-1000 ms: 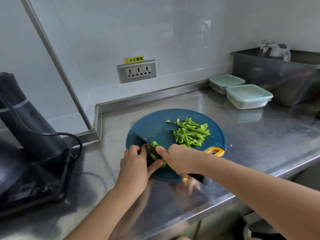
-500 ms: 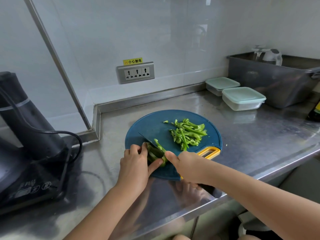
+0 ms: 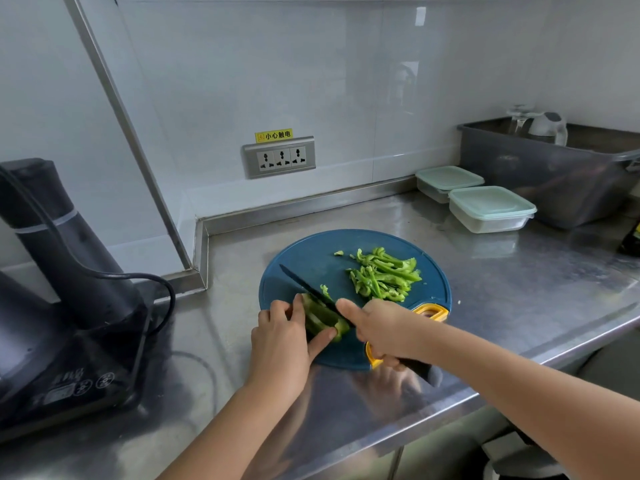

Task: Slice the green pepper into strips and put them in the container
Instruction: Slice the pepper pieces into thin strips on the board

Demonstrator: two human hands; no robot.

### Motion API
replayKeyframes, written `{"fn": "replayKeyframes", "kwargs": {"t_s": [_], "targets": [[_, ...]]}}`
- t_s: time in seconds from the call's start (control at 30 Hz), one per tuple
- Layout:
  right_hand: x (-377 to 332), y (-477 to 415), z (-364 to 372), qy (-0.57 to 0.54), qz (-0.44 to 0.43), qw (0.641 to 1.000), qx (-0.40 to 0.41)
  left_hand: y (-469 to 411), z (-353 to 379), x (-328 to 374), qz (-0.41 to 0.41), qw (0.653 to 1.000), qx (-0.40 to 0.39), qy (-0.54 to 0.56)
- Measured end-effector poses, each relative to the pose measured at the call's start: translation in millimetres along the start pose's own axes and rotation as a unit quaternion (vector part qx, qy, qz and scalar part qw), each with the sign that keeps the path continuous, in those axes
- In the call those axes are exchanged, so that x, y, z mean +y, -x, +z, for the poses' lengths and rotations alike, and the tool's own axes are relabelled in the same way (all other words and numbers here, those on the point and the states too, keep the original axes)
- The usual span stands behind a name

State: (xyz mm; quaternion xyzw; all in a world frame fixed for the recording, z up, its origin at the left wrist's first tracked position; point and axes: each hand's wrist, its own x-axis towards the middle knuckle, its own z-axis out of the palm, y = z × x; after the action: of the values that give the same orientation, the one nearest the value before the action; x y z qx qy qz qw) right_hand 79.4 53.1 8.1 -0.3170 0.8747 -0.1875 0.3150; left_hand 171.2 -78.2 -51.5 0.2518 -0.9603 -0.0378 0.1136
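Observation:
A round blue cutting board (image 3: 311, 258) lies on the steel counter. At its near left edge my left hand (image 3: 282, 341) holds down a piece of green pepper (image 3: 320, 318), fingers curled over it and thumb against its near end. My right hand (image 3: 384, 329) grips a black knife (image 3: 304, 284), forefinger stretched along the spine. The blade lies slanted across the pepper's right side. One fresh strip (image 3: 325, 292) sits just beyond the blade. A pile of cut strips (image 3: 384, 278) rests on the board's right half. Two lidded containers (image 3: 490, 209) stand at the back right.
A black appliance (image 3: 65, 306) with a cord fills the left of the counter. A dark grey tub (image 3: 550, 174) holding a kettle stands at the far right. A wall socket (image 3: 278, 157) is behind the board. The counter's front edge (image 3: 450, 400) runs close under my right wrist.
The knife blade has come up and now shows longer, reaching farther up-left across the board. My left hand stays on the pepper piece. The camera has shifted slightly.

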Motion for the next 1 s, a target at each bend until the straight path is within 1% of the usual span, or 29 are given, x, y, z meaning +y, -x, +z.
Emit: {"fn": "replayKeyframes", "kwargs": {"t_s": [0.03,0.07,0.1,0.13,0.2,0.27,0.3,0.33,0.4,0.47,0.53,0.57,0.63,0.67,0.7,0.77,0.8,0.83,0.87,0.93,1.0], "targets": [[-1.7,-0.3,6.6,0.075,-0.029,0.996,0.034,0.3,0.8,0.1,-0.002,1.0,0.002,0.009],[-2.7,-2.4,14.1,0.116,-0.044,0.99,0.07,0.4,2.1,-0.1,-0.005,1.0,0.005,0.02],[-5.4,-2.3,19.4,0.134,-0.046,0.986,0.092,0.8,3.0,-0.4,-0.007,0.999,0.011,0.03],[-7.7,-2.4,22.4,0.134,-0.041,0.985,0.1,1.2,2.7,-0.2,-0.009,0.999,0.017,0.039],[-8.7,-0.3,18.7,0.089,-0.016,0.992,0.092,1.4,1.6,0.5,-0.01,0.999,0.018,0.038],[-5.1,4.4,12.2,0.039,0.03,0.998,0.05,1.0,2.3,0.2,-0.008,1.0,0.011,0.024],[-1.7,8.8,10.2,0.022,0.04,0.999,0.026,0.9,2.0,0.0,-0.006,1.0,0.009,0.018],[1.9,12.3,8.5,-0.003,0.032,0.999,0.012,0.6,0.9,0.5,-0.004,1.0,0.006,0.01],[5.9,19.5,6.7,-0.049,0.027,0.998,0.024,0.1,1.1,1.0,-0.003,1.0,-0.002,0.0],[6.3,19.2,10.4,0.016,0.009,0.999,0.037,0.3,0.3,2.1,-0.007,1.0,-0.012,0.001],[-0.4,17.5,19.7,0.048,0.015,0.994,0.096,0.3,2.6,2.1,-0.015,1.0,-0.007,0.011],[-4.4,17.7,23.2,0.059,0.004,0.992,0.108,0.8,2.9,2.8,-0.018,1.0,0.0,0.02],[-2.7,11.8,23.2,0.072,0.014,0.992,0.1,1.0,2.7,3.4,-0.02,0.999,0.008,0.029],[-2.5,11.3,19.4,0.081,0.036,0.991,0.097,0.9,2.4,3.8,-0.018,1.0,0.006,0.021],[0.9,9.2,14.4,0.044,0.06,0.993,0.093,0.9,2.5,3.5,-0.015,1.0,0.001,0.007],[12.6,5.9,-3.3,-0.077,0.079,0.991,0.08,1.2,1.9,3.5,-0.013,1.0,-0.006,-0.006],[16.4,8.7,-12.2,-0.128,0.088,0.986,0.058,1.3,1.6,3.6,-0.012,1.0,-0.003,-0.004],[17.7,12.4,-18.7,-0.197,0.113,0.973,0.039,1.8,2.6,3.6,-0.011,1.0,0.003,0.003],[21.0,11.7,-24.1,-0.241,0.121,0.962,0.029,2.6,2.7,4.0,-0.011,1.0,0.01,0.012],[22.0,14.4,-28.1,-0.238,0.113,0.964,0.02,4.4,2.6,4.6,-0.01,1.0,0.014,0.021],[18.3,22.7,-23.4,-0.196,0.072,0.977,0.035,4.3,3.4,4.6,-0.004,1.0,0.011,0.027]]}}
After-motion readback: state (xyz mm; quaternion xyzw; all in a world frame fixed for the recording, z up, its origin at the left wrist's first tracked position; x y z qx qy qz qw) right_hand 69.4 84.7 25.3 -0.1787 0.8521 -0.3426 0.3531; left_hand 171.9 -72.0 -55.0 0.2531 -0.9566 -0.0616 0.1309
